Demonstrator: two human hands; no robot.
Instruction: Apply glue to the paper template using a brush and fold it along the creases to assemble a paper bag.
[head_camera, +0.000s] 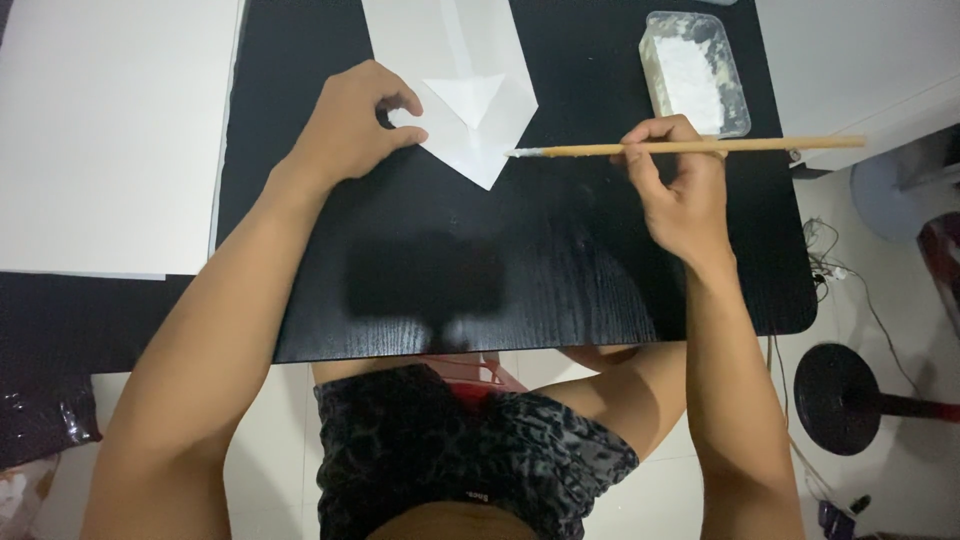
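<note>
The left hand (350, 125) presses down on a folded white paper (465, 85) that lies on the black table (520, 260), toward the far edge and a little left of the middle. The thumb and forefinger of that hand are curled together against the paper's left side, touching it rather than gripping it. The paper is folded into a long shape with a pointed end; the point aims toward the near edge, and a small triangular flap sits just above it.

The right hand (680, 190) is closed on a thin wooden stick (700, 147), pinched between thumb and fingers about the middle of its length. The stick lies nearly level, parallel to the far edge, its right end reaching past the table's right edge. Its left tip is coated white and touches the right side of the paper's point.

Just beyond the right hand, near the far right corner, stands 1 clear rectangular plastic container (695, 70) holding a white paste. A large white sheet (110, 130) covers the surface beside the table's left edge. A dark round stool base (835, 400) stands on the floor to the right.
</note>
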